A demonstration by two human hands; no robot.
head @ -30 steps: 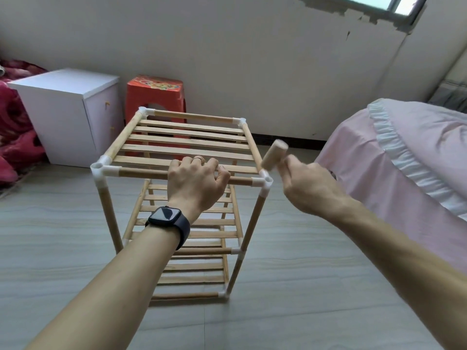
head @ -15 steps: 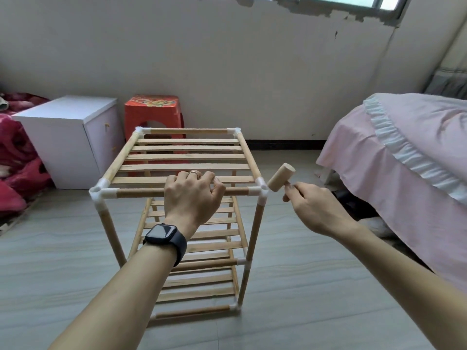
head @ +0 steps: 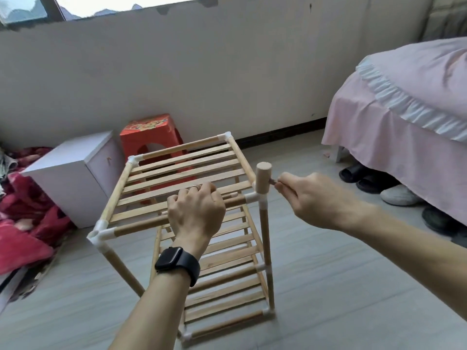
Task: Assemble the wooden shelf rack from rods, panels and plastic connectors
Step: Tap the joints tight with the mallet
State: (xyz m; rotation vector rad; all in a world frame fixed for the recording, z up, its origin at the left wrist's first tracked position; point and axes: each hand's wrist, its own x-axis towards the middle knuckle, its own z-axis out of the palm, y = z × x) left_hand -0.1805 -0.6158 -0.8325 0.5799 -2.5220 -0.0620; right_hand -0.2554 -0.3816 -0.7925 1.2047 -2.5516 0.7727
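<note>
Fingers [head: 206, 190] of your left hand [head: 195, 213] are curled over the near top rail [head: 136, 227] of the rack [head: 182, 170], which stands on the floor [head: 328, 286]. Your right hand [head: 310, 198] is clamped on the handle of the mallet [head: 263, 178], its head right at the near right connector [head: 256, 198]. A skewed blow could glance off, crack the plastic, or catch your left knuckles close by.
</note>
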